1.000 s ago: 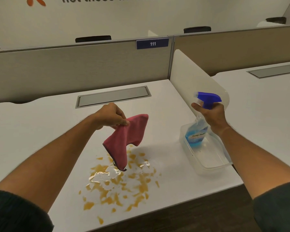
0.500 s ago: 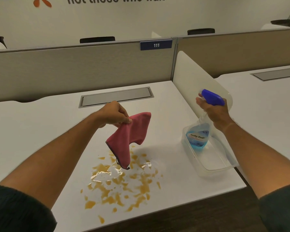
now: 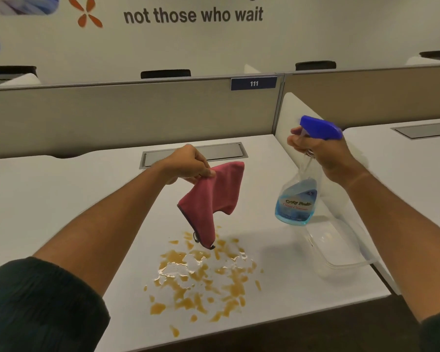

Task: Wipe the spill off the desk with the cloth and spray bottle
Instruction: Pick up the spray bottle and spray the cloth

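Note:
An orange-brown spill (image 3: 201,280) spreads in blotches over the white desk (image 3: 61,194) near its front edge. My left hand (image 3: 188,163) pinches a pink cloth (image 3: 214,196), which hangs in the air with its lower corner just above the spill's far edge. My right hand (image 3: 318,151) grips the neck of a clear spray bottle (image 3: 296,201) with a blue trigger head and blue liquid. The bottle hangs tilted in the air, above the desk to the right of the spill, its nozzle pointing left.
A clear plastic tub (image 3: 341,250) stands at the desk's right front corner, below the bottle. A white side divider (image 3: 290,113) and a beige back partition (image 3: 112,115) bound the desk. A grey cable flap (image 3: 226,151) lies at the back. Another desk (image 3: 404,168) is on the right.
My right hand has lifted the spray bottle up out of the clear tub and carried it left. The cloth stays held above the spill.

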